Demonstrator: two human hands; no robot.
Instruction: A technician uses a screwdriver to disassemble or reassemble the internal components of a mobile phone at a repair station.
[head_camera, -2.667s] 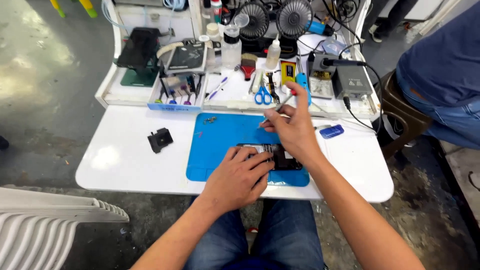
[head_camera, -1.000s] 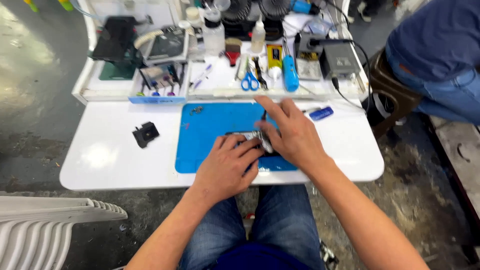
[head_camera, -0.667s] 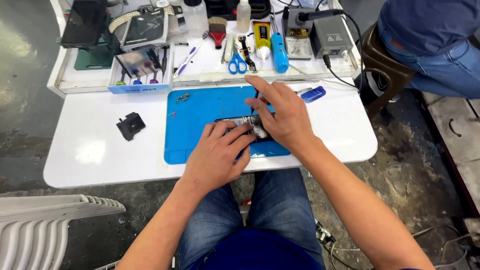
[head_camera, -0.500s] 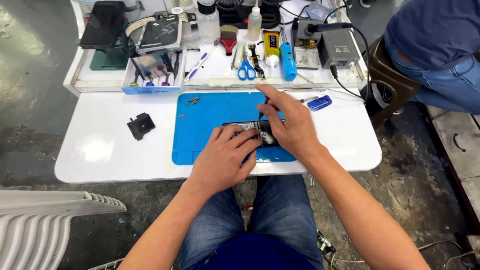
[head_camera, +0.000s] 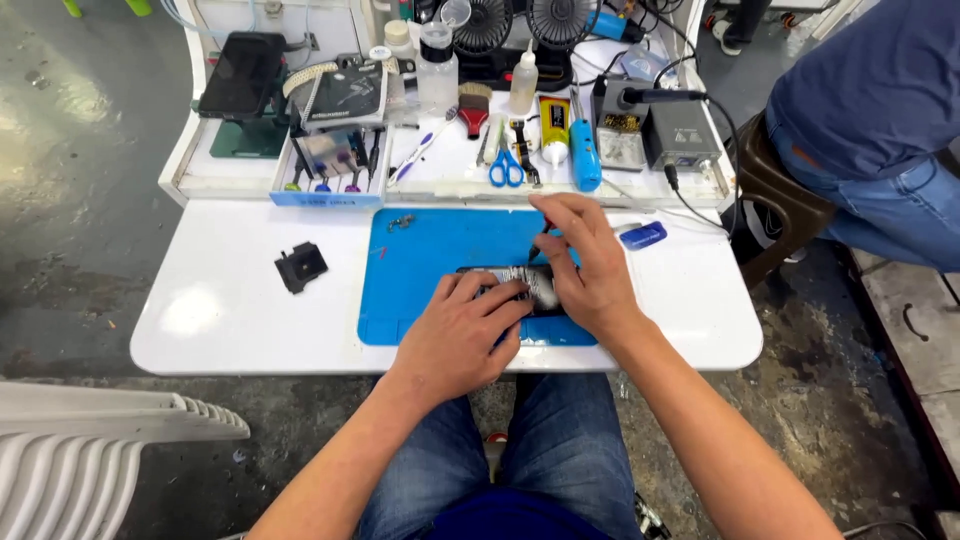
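Note:
A small dark phone-like device (head_camera: 520, 285) lies on a blue work mat (head_camera: 430, 260) on a white table (head_camera: 220, 310). My left hand (head_camera: 460, 335) rests on the device's near-left part and holds it down. My right hand (head_camera: 585, 260) is bent over its right end and pinches a thin dark tool (head_camera: 540, 240) with its tip on the device. Most of the device is hidden under both hands.
A small black part (head_camera: 301, 267) lies left of the mat, a blue object (head_camera: 642, 235) to its right. At the back stand blue scissors (head_camera: 506, 168), bottles, small fans, a soldering station (head_camera: 678, 135) and a tool tray (head_camera: 325, 170). A person in blue sits at right (head_camera: 870, 130). A white chair (head_camera: 90, 450) is near left.
My right hand came down from reaching toward the back tools and settled on the device with the thin tool. The left hand stayed on the device. The camera view shifted.

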